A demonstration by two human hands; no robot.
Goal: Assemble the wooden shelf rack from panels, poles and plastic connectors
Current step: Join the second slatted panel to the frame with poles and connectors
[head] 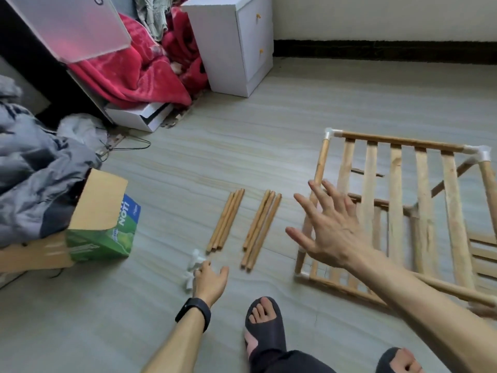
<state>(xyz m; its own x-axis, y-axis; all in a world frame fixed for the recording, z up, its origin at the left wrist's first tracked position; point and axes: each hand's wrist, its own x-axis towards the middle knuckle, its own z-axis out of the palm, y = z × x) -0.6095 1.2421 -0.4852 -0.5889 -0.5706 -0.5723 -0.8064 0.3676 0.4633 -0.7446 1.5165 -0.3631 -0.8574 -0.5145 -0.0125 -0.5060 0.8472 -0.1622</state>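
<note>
A partly built wooden rack (398,200) with slatted panels and white plastic corner connectors (331,134) stands on the floor at the right. My right hand (326,227) hovers with spread fingers beside its left pole, holding nothing. Two bundles of loose wooden poles lie on the floor, one (226,220) left of the other (261,230). My left hand (211,279) reaches down to a small pile of white plastic connectors (192,267); its fingers are on them, but the grip is hidden.
A green and brown cardboard box (102,227) sits at the left beside grey clothing (32,168). A white bedside cabinet (234,44) and a red blanket (139,65) stand at the back. My sandalled feet (265,327) are at the bottom.
</note>
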